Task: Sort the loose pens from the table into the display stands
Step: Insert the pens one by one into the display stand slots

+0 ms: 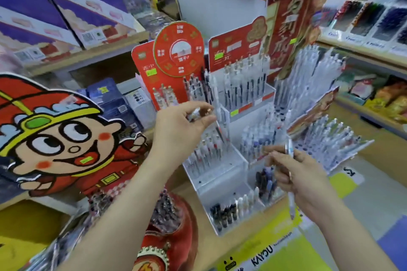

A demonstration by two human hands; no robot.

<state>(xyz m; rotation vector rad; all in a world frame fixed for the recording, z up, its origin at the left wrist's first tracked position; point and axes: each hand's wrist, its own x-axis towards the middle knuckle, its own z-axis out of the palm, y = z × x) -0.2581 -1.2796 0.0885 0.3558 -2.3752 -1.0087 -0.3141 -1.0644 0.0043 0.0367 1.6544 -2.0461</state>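
Note:
My left hand [184, 120] is raised in front of the red-backed pen stands and pinches a short pen [199, 113] with a gold-tipped end between thumb and fingers. My right hand [296, 177] is lower right and grips a clear white pen [290, 174] that runs upright through the fist, its tip pointing down. Between the hands stands a clear tiered display stand [222, 185] with several rows of pens. Behind it are a red stand with a round sign [178, 49] and a second red-backed stand [240, 86] full of pens.
A large cartoon-figure cutout [57, 136] fills the left. A red round holder with dark pens [167, 209] sits below my left forearm. A tilted white pen rack [330, 138] stands at the right, wooden shelves with boxes behind, and a yellow mat [271, 246] under the stands.

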